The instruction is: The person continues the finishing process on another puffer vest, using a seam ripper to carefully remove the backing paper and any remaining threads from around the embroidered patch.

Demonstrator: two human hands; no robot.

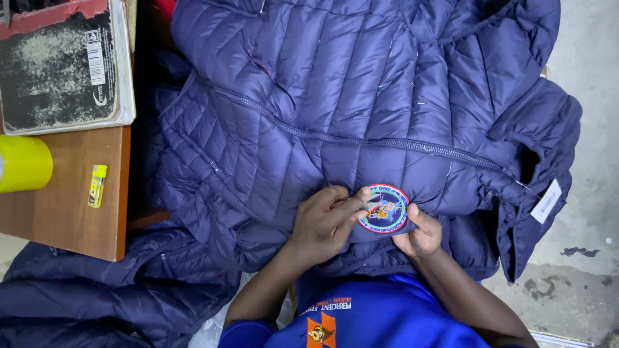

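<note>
A navy quilted puffer jacket (335, 109) lies spread in front of me, its zipper running diagonally across. A round embroidered patch (385, 209) with a coloured border sits on the jacket's chest near its lower edge. My left hand (325, 222) pinches the patch's left edge with the fingertips. My right hand (420, 233) grips the patch's right edge, thumb on top. A white tag (547, 201) hangs from the jacket's collar at the right.
A wooden table (71, 206) stands at the left with a worn book (61, 64), a yellow roll (22, 163) and a small yellow lighter (97, 185). More navy jacket fabric (109, 296) lies at lower left. Concrete floor (580, 258) shows at the right.
</note>
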